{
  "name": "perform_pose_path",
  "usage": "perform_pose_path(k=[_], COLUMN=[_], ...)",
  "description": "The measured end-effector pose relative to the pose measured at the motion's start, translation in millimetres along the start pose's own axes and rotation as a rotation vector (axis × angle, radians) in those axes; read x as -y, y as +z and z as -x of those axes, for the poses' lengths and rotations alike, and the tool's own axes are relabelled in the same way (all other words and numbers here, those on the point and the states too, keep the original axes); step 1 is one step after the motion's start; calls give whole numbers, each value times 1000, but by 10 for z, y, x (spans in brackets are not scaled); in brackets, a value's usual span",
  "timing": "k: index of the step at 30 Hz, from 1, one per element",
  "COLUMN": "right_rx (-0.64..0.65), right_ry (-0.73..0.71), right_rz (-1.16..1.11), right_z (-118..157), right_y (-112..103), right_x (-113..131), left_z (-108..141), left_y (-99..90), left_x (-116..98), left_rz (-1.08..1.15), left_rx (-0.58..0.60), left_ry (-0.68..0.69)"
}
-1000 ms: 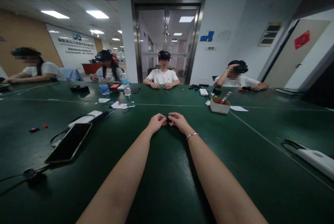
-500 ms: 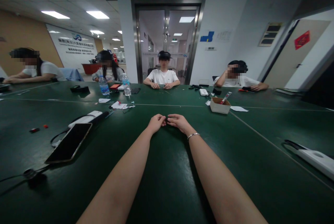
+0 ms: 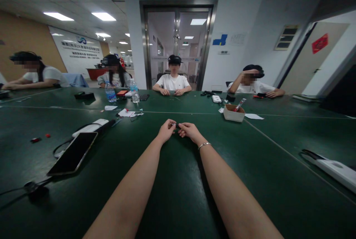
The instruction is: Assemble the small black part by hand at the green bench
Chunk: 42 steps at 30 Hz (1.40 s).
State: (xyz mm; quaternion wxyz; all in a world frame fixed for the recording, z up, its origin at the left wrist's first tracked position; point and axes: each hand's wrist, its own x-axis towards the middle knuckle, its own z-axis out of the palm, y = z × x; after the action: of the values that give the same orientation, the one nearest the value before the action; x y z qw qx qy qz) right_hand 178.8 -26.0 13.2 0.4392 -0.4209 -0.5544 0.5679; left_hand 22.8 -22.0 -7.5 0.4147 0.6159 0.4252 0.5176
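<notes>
Between my two hands, above the green table (image 3: 178, 194), is a small dark object (image 3: 177, 125), too small to name. My left hand (image 3: 167, 130) pinches its left end, where a pale bit shows by the fingertips. My right hand (image 3: 189, 132), with a silver bangle (image 3: 204, 145) at the wrist, grips the right end between thumb and fingers. Both hands are closed, and the fingers partly cover the object.
A phone (image 3: 73, 154) and a white device with a cable (image 3: 90, 127) lie to the left. Beyond stand water bottles (image 3: 134, 91) and a small box (image 3: 234, 113) with a tube in it. Another white device (image 3: 333, 168) rests at far right. Several people sit opposite.
My right hand's fingers have curled in around the small dark object, which shows more clearly now. My left fingertips have shifted slightly up. The things on the table have stayed put.
</notes>
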Motion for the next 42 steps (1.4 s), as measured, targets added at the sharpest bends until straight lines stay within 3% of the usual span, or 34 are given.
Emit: perform_pose_path(k=[5, 20, 24, 42], right_rx=[16, 54, 60, 73], right_ry=[3, -6, -9, -2], right_rz=[8, -2, 3, -18], right_z=[-29, -39, -26, -11], right_y=[-18, -31, -28, -28], right_x=[-32, -44, -31, -15], left_z=[-6, 29, 30, 27], left_y=[-4, -16, -29, -45], left_x=[15, -80, -82, -64], left_rz=[-112, -190, -278, -287], left_rx=[-53, -58, -75, -75], left_ry=[-16, -33, 34, 37])
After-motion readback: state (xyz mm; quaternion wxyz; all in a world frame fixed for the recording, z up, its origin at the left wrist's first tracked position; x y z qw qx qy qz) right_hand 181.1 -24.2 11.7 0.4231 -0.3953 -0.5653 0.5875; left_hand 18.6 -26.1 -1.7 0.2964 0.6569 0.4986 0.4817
